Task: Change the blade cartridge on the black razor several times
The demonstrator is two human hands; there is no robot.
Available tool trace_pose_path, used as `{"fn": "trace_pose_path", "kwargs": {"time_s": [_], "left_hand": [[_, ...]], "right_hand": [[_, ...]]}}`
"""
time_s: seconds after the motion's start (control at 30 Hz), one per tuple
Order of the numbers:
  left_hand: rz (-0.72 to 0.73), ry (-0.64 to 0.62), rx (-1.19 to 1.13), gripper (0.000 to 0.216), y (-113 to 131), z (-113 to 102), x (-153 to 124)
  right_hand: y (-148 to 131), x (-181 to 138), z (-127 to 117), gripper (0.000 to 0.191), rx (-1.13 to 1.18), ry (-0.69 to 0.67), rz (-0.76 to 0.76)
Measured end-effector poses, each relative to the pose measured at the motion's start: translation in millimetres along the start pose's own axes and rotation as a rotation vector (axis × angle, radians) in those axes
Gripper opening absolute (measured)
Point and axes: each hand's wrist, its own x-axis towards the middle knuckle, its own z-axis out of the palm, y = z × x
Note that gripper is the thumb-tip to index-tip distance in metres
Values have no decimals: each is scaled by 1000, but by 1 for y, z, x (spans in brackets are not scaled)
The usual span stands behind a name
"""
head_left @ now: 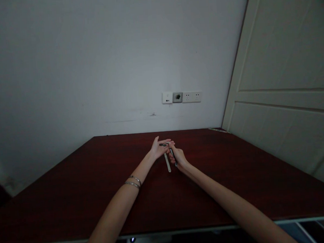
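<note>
Palm up, with its fingers stretched toward the right, my left hand (158,147) is over the far middle of the table. A small dark piece (162,145) lies across its palm; its kind is too small to tell. My right hand (178,157) is closed around a slim dark tool with shiny ends (173,155), its fingertips meeting the fingers of my left hand. Below the hands a narrow pale strip (168,164) with rounded end slants downward. Its upper end is hidden behind the left hand, and I cannot tell whether it is held or lies on the table.
The dark red wooden table (87,198) reaches back to a grey-white wall (107,66). Sockets and switches (188,97) sit on the wall behind the hands. A pale panelled door (281,79) stands along the right side. Bracelets (133,181) circle the left wrist.
</note>
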Motion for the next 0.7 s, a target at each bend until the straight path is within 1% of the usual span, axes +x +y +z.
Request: {"fn": "trace_pose_path", "kwargs": {"time_s": [0.1,0.2,0.37,0.47,0.7], "left_hand": [[70,101,130,65,8,-18,-2],[134,157,268,65,16,-40,-9],[195,304,495,63,23,-68,-15],[220,344,538,62,22,-75,-12],[242,327,523,62,21,-76,-11]], "right_hand": [[-5,-1,-2,44,-6,8,-19],[-5,1,-3,44,-4,9,-12],[1,3,-1,46,8,-61,2],[2,1,0,45,3,-99,7],[5,3,-2,41,4,-135,-8]]}}
